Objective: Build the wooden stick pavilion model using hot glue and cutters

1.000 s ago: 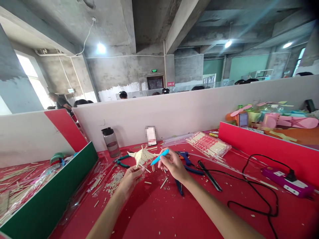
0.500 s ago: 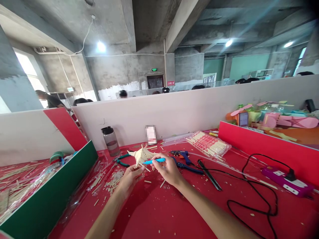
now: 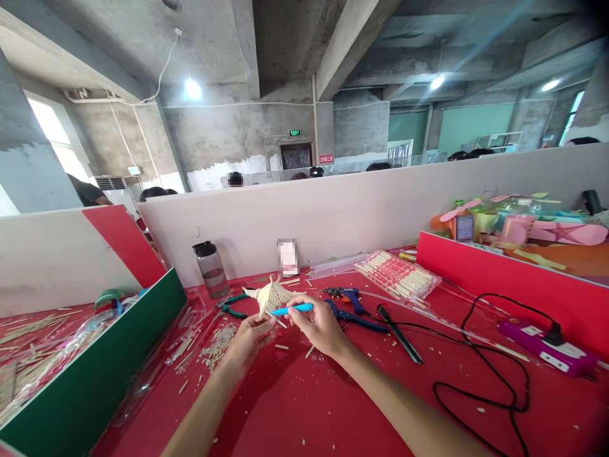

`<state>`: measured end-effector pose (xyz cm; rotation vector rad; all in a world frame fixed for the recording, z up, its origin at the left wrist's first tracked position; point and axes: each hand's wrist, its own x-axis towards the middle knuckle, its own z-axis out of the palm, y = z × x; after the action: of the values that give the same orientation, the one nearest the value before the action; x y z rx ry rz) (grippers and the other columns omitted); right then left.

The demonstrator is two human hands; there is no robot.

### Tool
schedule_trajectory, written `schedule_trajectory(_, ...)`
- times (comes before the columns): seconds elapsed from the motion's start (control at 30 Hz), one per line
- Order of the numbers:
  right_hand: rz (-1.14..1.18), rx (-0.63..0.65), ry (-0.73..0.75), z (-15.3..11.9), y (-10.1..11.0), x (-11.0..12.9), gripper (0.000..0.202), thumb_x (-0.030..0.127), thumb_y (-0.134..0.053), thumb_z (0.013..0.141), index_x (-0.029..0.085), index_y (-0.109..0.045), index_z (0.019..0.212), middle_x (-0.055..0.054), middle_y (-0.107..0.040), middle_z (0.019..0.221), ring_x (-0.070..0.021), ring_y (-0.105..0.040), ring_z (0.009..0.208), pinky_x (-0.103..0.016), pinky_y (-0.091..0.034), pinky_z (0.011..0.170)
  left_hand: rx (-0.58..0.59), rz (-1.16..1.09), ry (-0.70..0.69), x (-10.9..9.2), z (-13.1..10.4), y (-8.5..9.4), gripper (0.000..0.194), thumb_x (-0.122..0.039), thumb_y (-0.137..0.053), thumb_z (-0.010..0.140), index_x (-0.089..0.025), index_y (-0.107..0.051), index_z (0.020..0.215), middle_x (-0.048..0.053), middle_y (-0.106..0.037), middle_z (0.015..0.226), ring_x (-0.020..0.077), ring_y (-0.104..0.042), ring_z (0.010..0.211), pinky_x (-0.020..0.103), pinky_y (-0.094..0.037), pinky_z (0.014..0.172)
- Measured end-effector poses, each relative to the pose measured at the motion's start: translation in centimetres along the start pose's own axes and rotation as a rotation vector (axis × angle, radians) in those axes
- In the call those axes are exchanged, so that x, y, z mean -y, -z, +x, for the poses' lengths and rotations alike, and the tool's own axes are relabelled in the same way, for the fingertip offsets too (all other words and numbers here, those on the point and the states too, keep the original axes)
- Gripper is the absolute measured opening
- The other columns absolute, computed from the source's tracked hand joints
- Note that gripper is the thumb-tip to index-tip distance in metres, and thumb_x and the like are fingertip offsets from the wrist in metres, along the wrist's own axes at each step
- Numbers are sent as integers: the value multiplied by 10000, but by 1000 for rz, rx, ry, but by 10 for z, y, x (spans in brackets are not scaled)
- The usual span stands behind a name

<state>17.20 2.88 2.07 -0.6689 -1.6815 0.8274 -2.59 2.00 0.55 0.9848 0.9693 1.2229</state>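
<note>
Held in my right hand point(image 3: 318, 324) is a blue pen point(image 3: 297, 309), pinched between thumb and fingers, its tip pointing left. My left hand point(image 3: 252, 334) is closed on a short wooden stick point(image 3: 280, 322) close under the pen's tip. Just beyond both hands is a pointed model built of pale wooden sticks point(image 3: 271, 294); whether my left fingers also touch it is hard to make out. Green-handled pliers point(image 3: 233, 306) lie left of the model. To its right are a blue glue gun point(image 3: 349, 297), a blue-handled tool point(image 3: 356, 319) and a black cutter knife point(image 3: 399, 333).
A water bottle point(image 3: 210, 270) stands by the white partition point(image 3: 333, 212). A bag of sticks point(image 3: 397, 274) lies at the back right. Black cable point(image 3: 499, 387) loops beside a purple power strip point(image 3: 547, 346). Stick offcuts point(image 3: 216, 348) lie near the green divider point(image 3: 104, 362).
The blue pen and my right hand have shifted very slightly left. My left hand stays in place. At the far left, a person beyond the partition has moved lower and partly out of sight.
</note>
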Motion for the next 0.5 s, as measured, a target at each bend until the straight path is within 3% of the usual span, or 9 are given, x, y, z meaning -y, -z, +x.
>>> schedule_trajectory(0.5,-30,-3,10,-2,-1,1,210,390,-576,943,201,-660,984,-48,-717,864,-178,-663,738,-255,-505,662,1,5,-5,0,-1,1,169,-260,-851,708,-152,-721,704,32,-713,731,144,-636,661,257,-474,715)
